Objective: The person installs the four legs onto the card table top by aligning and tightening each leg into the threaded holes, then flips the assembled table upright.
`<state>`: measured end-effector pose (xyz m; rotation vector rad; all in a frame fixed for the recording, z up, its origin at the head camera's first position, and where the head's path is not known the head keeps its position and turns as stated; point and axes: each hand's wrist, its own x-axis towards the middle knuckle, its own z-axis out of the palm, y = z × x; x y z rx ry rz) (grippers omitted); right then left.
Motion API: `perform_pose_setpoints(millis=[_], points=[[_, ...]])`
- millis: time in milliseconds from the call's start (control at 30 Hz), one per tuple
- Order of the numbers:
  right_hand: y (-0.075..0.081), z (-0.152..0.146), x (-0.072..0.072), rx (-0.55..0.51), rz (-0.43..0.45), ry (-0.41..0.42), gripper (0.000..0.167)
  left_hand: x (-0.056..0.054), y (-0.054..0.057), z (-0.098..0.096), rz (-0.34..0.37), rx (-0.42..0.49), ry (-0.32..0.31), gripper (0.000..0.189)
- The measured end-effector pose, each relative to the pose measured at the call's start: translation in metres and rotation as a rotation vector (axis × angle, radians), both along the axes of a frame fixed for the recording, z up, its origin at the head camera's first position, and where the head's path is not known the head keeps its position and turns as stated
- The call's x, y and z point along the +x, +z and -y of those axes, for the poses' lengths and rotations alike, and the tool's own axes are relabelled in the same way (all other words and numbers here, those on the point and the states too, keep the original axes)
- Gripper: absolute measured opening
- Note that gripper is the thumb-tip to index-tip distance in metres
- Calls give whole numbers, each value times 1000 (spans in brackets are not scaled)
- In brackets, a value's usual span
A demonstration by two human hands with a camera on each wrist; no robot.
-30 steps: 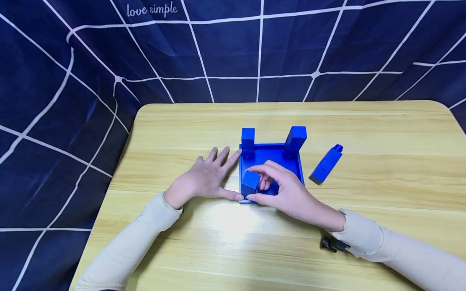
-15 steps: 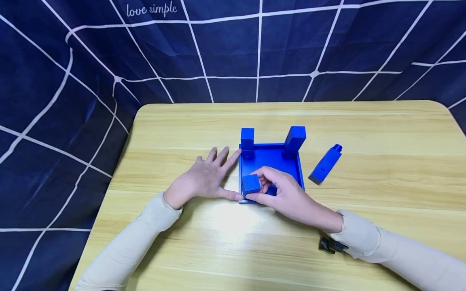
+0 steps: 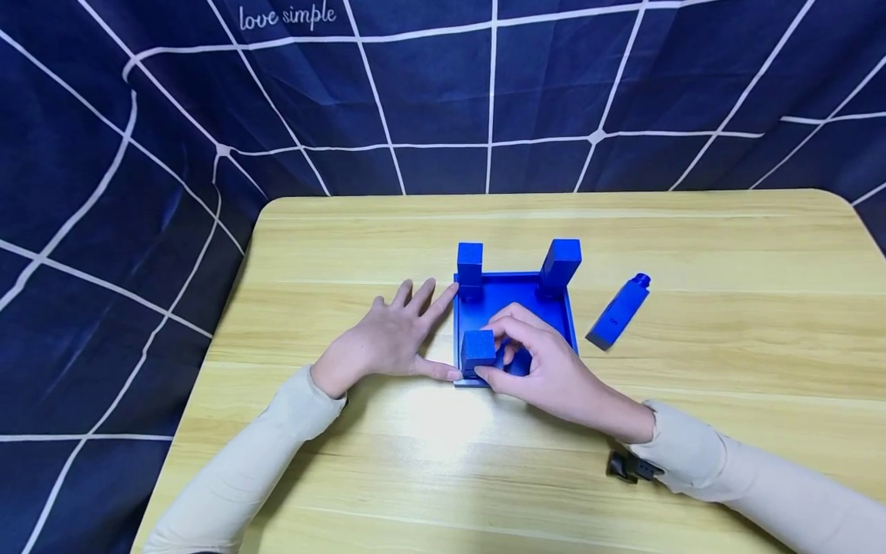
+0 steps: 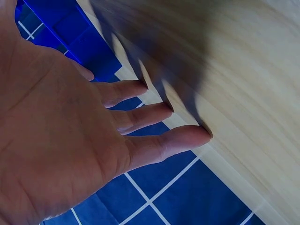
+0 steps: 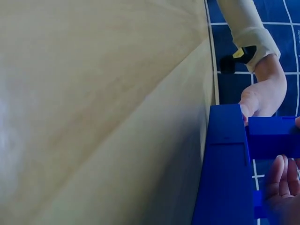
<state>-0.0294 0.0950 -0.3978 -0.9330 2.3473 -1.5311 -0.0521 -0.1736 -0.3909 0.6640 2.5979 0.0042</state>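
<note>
A square blue panel [image 3: 511,288] with a raised rim lies on the table. At its near left corner stands a square blue leg [image 3: 477,350], which my right hand [image 3: 550,373] pinches between thumb and fingers. In the right wrist view the same leg [image 5: 274,125] rises from the panel, with part of the right hand beside it. My left hand [image 3: 394,338] lies with fingers spread at the panel's left side, thumb and index fingertips against the edge. The left wrist view shows its palm and straight fingers. The joint under the held leg is hidden.
Two more blue legs, one at the far left corner [image 3: 470,265] and one at the far right [image 3: 562,265], stand on the panel. A loose blue leg [image 3: 619,312] with a threaded end lies to the right on the wooden table [image 3: 734,308]. Dark blue gridded cloth [image 3: 443,92] hangs behind.
The held leg has turned and stands straighter at its corner. My right thumb and fingers have shifted their hold on it. The left hand keeps its place.
</note>
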Motion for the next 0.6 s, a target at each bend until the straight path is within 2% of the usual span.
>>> perform_pose_setpoints(millis=[333, 600], points=[[0, 0, -2, -19, 12, 5, 27, -1, 1, 0, 3, 14, 3, 131], [1, -1, -3, -32, 11, 15, 31, -2, 3, -1, 8, 18, 4, 131]])
